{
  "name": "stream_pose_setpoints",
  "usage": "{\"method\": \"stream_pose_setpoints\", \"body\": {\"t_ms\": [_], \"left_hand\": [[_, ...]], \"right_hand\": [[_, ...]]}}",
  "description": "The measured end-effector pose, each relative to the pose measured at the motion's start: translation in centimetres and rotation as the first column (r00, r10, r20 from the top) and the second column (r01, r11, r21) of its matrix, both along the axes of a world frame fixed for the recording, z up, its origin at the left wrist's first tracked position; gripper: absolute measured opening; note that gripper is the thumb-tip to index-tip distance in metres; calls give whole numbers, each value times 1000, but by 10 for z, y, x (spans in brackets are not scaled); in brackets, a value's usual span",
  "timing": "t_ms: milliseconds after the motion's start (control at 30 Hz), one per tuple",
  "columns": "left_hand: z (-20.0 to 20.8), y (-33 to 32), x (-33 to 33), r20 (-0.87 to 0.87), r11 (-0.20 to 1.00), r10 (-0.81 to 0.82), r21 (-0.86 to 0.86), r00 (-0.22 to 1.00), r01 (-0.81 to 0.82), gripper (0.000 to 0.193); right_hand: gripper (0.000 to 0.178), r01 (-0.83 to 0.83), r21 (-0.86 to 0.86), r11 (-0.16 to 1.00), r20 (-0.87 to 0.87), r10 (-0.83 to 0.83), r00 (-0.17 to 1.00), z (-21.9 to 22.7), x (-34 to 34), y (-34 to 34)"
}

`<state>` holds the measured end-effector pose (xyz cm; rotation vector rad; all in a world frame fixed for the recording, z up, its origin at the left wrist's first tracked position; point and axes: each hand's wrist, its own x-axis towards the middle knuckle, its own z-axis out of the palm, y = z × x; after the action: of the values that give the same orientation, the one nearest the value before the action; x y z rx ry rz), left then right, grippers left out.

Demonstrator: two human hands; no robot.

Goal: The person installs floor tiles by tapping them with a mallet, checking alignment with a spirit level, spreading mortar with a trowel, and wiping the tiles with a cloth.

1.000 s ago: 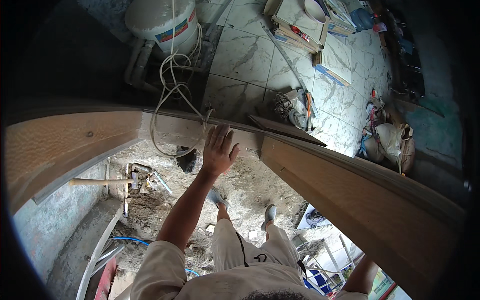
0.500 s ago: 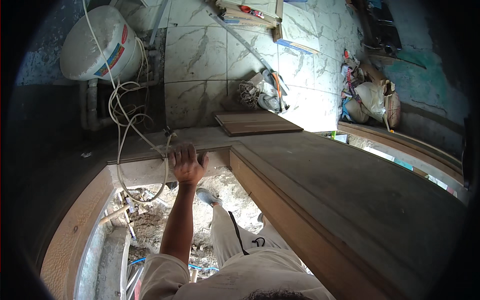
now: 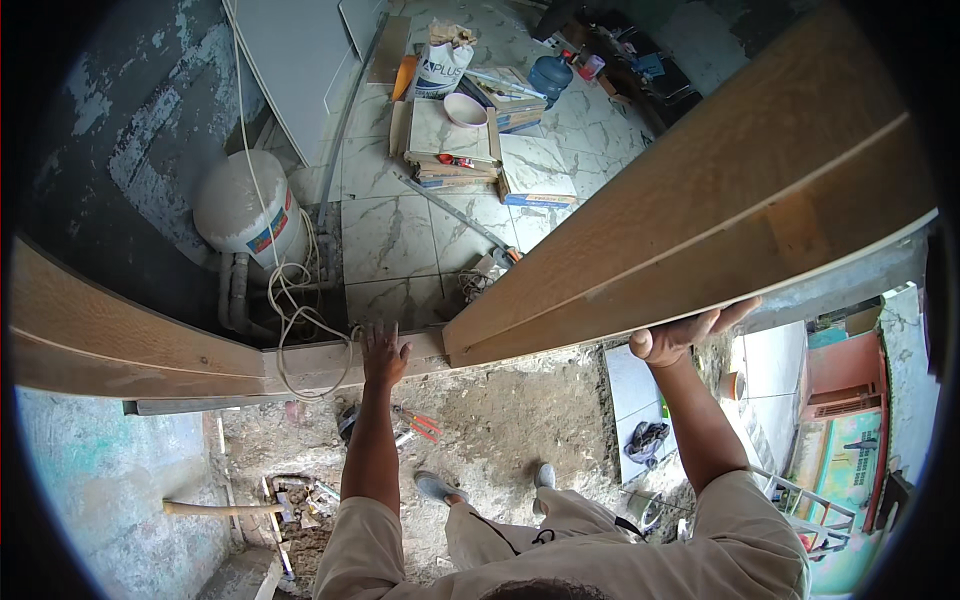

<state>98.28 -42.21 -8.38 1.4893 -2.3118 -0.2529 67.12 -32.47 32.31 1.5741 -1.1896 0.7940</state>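
My left hand [image 3: 383, 352] lies open on the pale sill [image 3: 415, 357] of a brown wooden frame, fingers pointing away from me, beside a looped white cable [image 3: 300, 310]. My right hand [image 3: 685, 335] rests against the lower edge of the frame's thick right-hand wooden member [image 3: 700, 230]. Its thumb stands apart and its fingers are stretched out to the right, partly hidden by the wood. Neither hand has a loose object in it. The left-hand wooden member [image 3: 130, 345] meets the sill left of my left hand.
Beyond the frame, a white tank [image 3: 245, 205] with pipes stands left on a tiled floor. Stacked tiles [image 3: 455, 150], a white sack [image 3: 442, 70] and a blue water jug [image 3: 550, 78] lie further back. Red-handled pliers [image 3: 420, 425] and a wooden-handled tool [image 3: 225, 509] are on my side.
My view has swung, showing more of the room and the ground at my feet. My right hand has come into view against the right-hand member; my left hand is still on the sill.
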Motion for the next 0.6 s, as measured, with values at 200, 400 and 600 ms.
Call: {"method": "stream_pose_setpoints", "body": {"t_ms": [200, 400, 600], "left_hand": [[59, 91, -36, -491, 994, 34, 111, 870, 24, 30], [58, 275, -34, -235, 811, -206, 503, 950, 300, 30], [42, 417, -5, -116, 317, -761, 793, 639, 521, 30]], "right_hand": [[64, 170, -49, 984, 33, -168, 985, -8, -17, 5], [68, -226, 373, 900, 334, 97, 938, 40, 10, 49], [62, -571, 727, 382, 654, -129, 746, -47, -34, 227]]}}
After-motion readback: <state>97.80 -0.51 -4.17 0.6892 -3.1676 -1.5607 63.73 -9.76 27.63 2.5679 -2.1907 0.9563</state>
